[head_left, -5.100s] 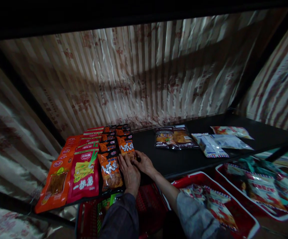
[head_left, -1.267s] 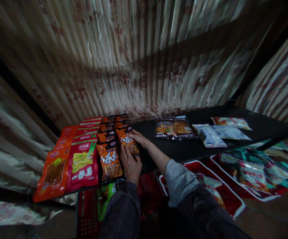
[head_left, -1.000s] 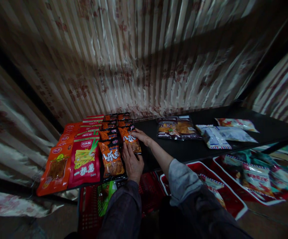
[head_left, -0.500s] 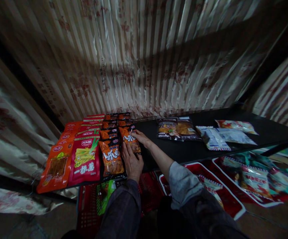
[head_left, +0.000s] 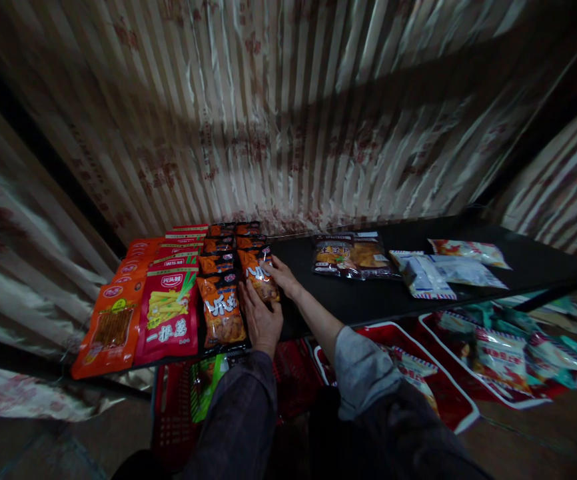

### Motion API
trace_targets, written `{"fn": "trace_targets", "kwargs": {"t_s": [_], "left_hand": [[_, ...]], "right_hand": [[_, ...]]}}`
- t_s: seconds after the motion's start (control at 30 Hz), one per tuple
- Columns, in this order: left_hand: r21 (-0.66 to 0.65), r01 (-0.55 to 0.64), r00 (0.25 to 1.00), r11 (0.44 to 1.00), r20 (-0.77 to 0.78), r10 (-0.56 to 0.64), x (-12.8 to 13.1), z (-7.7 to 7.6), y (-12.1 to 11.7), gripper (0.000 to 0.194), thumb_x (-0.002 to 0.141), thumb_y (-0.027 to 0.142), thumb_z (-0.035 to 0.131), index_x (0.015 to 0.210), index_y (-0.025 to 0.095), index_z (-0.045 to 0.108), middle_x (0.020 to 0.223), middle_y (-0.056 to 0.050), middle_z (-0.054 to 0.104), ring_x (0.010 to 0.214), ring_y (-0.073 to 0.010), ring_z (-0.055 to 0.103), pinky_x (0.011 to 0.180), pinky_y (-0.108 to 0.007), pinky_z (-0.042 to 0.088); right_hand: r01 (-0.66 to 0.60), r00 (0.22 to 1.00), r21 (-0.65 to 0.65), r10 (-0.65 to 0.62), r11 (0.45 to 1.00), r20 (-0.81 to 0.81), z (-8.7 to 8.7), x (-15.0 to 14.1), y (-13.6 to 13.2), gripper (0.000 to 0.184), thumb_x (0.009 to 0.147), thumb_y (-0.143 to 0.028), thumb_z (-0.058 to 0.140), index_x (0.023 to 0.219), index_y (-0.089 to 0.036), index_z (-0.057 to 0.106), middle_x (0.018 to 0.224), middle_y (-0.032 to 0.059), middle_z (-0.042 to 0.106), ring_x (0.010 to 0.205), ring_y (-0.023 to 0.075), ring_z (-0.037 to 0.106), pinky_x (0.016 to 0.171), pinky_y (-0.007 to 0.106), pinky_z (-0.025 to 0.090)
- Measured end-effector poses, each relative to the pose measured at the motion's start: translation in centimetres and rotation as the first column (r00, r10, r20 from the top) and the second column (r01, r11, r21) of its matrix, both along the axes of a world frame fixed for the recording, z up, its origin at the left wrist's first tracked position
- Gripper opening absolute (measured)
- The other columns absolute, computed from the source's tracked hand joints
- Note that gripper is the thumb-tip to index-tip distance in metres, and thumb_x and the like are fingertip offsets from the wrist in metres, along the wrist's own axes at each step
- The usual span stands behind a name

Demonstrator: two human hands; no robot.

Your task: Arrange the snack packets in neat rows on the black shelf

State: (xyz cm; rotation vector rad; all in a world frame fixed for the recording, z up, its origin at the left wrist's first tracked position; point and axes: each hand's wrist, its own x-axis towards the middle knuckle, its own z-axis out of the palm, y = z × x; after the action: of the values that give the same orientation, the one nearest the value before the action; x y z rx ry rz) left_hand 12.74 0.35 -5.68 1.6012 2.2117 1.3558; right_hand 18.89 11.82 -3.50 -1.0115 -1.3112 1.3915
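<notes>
Both hands are at an orange-and-black snack bag (head_left: 258,272), the front one in the second row of such bags. My left hand (head_left: 262,322) lies along its lower left side, with the thumb near the bottom end. My right hand (head_left: 284,279) pinches the right edge, fingers partly over the printed front. Just left of it stands a matching orange snack bag (head_left: 221,313), with several more lined up behind. Further left are a pink snack bag (head_left: 171,320) and an orange pouch (head_left: 111,333) showing brown sticks, each at the front of its own row.
On the black shelf (head_left: 313,303) to the right lie brown snack bags (head_left: 351,257) and several white-and-blue packets (head_left: 421,275). Red baskets with bagged snacks stand below, one (head_left: 456,393) near my right sleeve. A striped, creased sheet (head_left: 278,133) hangs behind the shelf.
The view has shifted slightly. Both hands stay on the same orange snack bag, and its lower end shows a little more upright between them.
</notes>
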Motion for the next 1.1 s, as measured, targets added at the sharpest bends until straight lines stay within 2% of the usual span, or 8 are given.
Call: {"fn": "trace_targets", "kwargs": {"t_s": [0.27, 0.43, 0.63, 0.83, 1.0, 1.1], "left_hand": [[-0.011, 0.016, 0.999, 1.0, 0.038, -0.016, -0.1, -0.4, 0.2, 0.07, 0.077, 0.019, 0.049, 0.14, 0.006, 0.022, 0.148, -0.026, 0.025, 0.139, -0.0294, 0.023, 0.111, -0.044, 0.028], [-0.011, 0.016, 1.0, 1.0, 0.024, -0.016, -0.1, -0.3, 0.1, 0.067, 0.078, 0.019, 0.048, 0.139, 0.004, 0.025, 0.147, -0.025, 0.028, 0.139, -0.0285, 0.025, 0.112, -0.043, 0.027], [-0.011, 0.008, 1.0, 1.0, -0.007, -0.008, -0.1, 0.0, -0.1, 0.065, 0.077, 0.019, 0.048, 0.138, 0.005, 0.03, 0.145, -0.024, 0.032, 0.137, -0.0287, 0.028, 0.111, -0.043, 0.028], [-0.019, 0.006, 1.0, 1.0, 0.003, -0.006, 0.0, 0.0, -0.1, 0.066, 0.077, 0.021, 0.049, 0.138, 0.006, 0.03, 0.146, -0.023, 0.032, 0.136, -0.0294, 0.031, 0.109, -0.044, 0.031], [-0.018, 0.014, 1.0, 1.0, 0.013, -0.013, 0.0, 0.0, -0.1, 0.067, 0.076, 0.02, 0.05, 0.138, 0.008, 0.03, 0.146, -0.022, 0.033, 0.136, -0.0284, 0.031, 0.109, -0.043, 0.031], [-0.022, 0.016, 1.0, 1.0, 0.018, -0.016, 0.0, 0.0, -0.1, 0.067, 0.076, 0.019, 0.05, 0.139, 0.008, 0.03, 0.146, -0.021, 0.032, 0.136, -0.0283, 0.031, 0.11, -0.042, 0.031]], "right_hand": [[0.027, 1.0, 0.009, -0.027, 1.0, -0.015, -0.3, -0.4, 0.0, 0.045, 0.07, -0.045, 0.068, 0.109, -0.024, 0.059, 0.101, 0.0007, 0.069, 0.091, 0.0167, 0.064, 0.083, 0.03, 0.05], [-0.008, 0.999, -0.009, 0.008, 1.0, -0.034, 0.0, -0.3, 0.6, 0.048, 0.066, -0.041, 0.071, 0.11, -0.024, 0.061, 0.101, 0.0007, 0.069, 0.088, 0.0166, 0.064, 0.082, 0.03, 0.05], [0.01, 0.997, -0.07, -0.015, 0.998, -0.077, -0.1, -0.1, 0.9, 0.047, 0.064, -0.035, 0.072, 0.109, -0.024, 0.061, 0.096, -0.0004, 0.07, 0.083, 0.0161, 0.065, 0.081, 0.032, 0.05], [0.016, 0.996, -0.149, -0.028, 0.989, -0.084, 0.5, 0.2, 1.1, 0.04, 0.061, -0.03, 0.072, 0.1, -0.023, 0.063, 0.088, -0.0017, 0.071, 0.073, 0.014, 0.065, 0.071, 0.026, 0.051], [0.061, 0.995, -0.166, -0.073, 0.984, -0.064, 0.9, -0.1, 1.4, 0.035, 0.063, -0.028, 0.07, 0.097, -0.022, 0.063, 0.083, -0.0015, 0.07, 0.071, 0.0134, 0.064, 0.066, 0.024, 0.05], [0.18, 0.981, -0.156, -0.188, 0.971, -0.039, 0.2, -0.5, 1.6, 0.032, 0.068, -0.037, 0.066, 0.095, -0.021, 0.063, 0.083, -0.0007, 0.069, 0.071, 0.0129, 0.063, 0.066, 0.023, 0.049]]}}
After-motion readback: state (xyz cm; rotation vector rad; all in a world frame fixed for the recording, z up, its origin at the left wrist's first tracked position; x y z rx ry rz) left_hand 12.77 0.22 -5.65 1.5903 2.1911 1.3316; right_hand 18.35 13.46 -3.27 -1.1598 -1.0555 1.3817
